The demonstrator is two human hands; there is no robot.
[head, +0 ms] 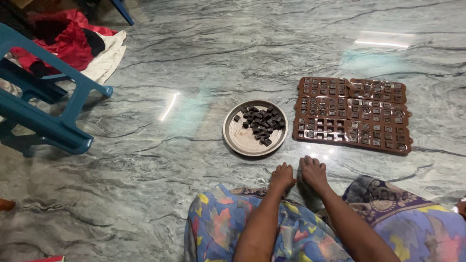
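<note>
We sit on a polished stone floor [204, 48], grey-green with dark wavy veins running across it. It shines: 1 bright streak of reflected light [168, 106] lies near the middle, and 1 wider pale glare [383, 41] shows at the upper right. At our left stands a blue plastic chair [46, 104], only its legs and crossbars in view. Behind it lies a heap of red and white cloth [82, 46]. No wall or window shows.
</note>
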